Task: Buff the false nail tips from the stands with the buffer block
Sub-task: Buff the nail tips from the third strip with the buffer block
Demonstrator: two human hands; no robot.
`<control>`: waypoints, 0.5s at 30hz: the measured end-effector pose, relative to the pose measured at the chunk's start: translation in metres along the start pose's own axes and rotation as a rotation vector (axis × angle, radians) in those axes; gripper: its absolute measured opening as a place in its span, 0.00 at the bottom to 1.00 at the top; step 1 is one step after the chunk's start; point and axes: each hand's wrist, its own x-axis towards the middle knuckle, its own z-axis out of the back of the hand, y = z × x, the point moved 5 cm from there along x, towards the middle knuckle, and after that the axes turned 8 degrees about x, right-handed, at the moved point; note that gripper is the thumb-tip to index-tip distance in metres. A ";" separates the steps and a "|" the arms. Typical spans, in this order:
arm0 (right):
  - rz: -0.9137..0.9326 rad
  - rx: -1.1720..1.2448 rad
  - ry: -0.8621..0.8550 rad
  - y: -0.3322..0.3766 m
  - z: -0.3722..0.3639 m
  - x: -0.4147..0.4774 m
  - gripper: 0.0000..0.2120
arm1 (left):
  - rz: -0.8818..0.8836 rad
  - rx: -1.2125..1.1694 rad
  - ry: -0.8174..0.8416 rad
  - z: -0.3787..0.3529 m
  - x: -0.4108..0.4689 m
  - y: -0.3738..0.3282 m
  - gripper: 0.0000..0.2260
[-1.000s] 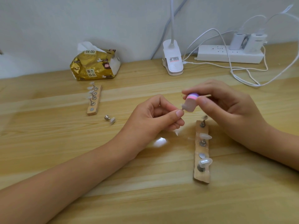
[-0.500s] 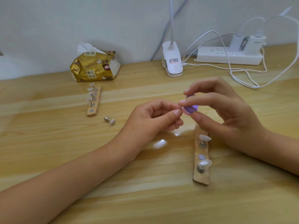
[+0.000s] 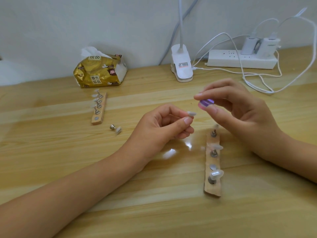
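My left hand [image 3: 164, 124] pinches a clear false nail tip [image 3: 191, 114] on its small holder, held above the table's middle. Just to its right, my right hand [image 3: 240, 114] pinches a small purple and pink buffer block [image 3: 205, 103] between thumb and forefinger, a short gap from the tip. Below them lies a wooden stand [image 3: 212, 162] with three nail tips on metal pegs and one bare magnet. A second wooden stand [image 3: 99, 107] with several tips lies at the left. A loose peg with a tip [image 3: 115, 129] lies on the table beside it.
A gold tissue pack [image 3: 100, 71] sits at the back left. A white clip lamp [image 3: 181, 67] stands at the back centre. A power strip [image 3: 240, 59] with chargers and looping white cables [image 3: 257, 79] fills the back right of the wooden table [image 3: 68, 160].
My right hand turned the buffer block so its purple face shows, and drew it slightly away from the tip. The nail tip in my left hand is now plainly visible.
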 end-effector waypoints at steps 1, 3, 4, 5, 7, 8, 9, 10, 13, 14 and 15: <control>0.033 -0.015 0.027 0.003 -0.002 -0.001 0.09 | -0.002 0.004 0.003 0.000 0.000 0.000 0.05; 0.050 -0.078 0.070 0.004 -0.005 0.000 0.09 | -0.006 0.009 -0.002 0.000 0.000 0.000 0.04; 0.012 -0.089 0.058 0.001 -0.005 0.001 0.08 | -0.006 0.009 -0.004 0.000 0.000 0.000 0.04; -0.040 -0.080 0.031 -0.003 -0.004 0.002 0.08 | -0.006 0.009 -0.003 0.001 0.000 0.000 0.04; -0.127 -0.004 -0.029 -0.007 0.001 0.002 0.08 | -0.013 0.032 0.004 0.000 -0.001 0.000 0.04; -0.150 0.059 -0.060 -0.007 0.003 0.002 0.08 | -0.019 0.053 0.005 0.000 -0.001 -0.001 0.03; -0.165 0.124 -0.090 -0.006 0.004 0.001 0.09 | -0.025 0.069 0.002 0.000 -0.002 -0.001 0.03; -0.168 0.173 -0.111 -0.006 0.005 0.000 0.09 | -0.030 0.079 -0.003 0.001 -0.001 -0.002 0.04; -0.126 0.202 -0.111 -0.003 0.004 0.000 0.09 | -0.032 0.081 -0.006 0.000 -0.001 -0.002 0.04; -0.116 0.201 -0.109 -0.002 0.004 -0.001 0.09 | -0.029 0.080 -0.007 0.000 -0.001 -0.002 0.04; -0.108 0.200 -0.106 -0.002 0.004 -0.001 0.08 | -0.026 0.083 -0.011 0.000 -0.001 -0.002 0.04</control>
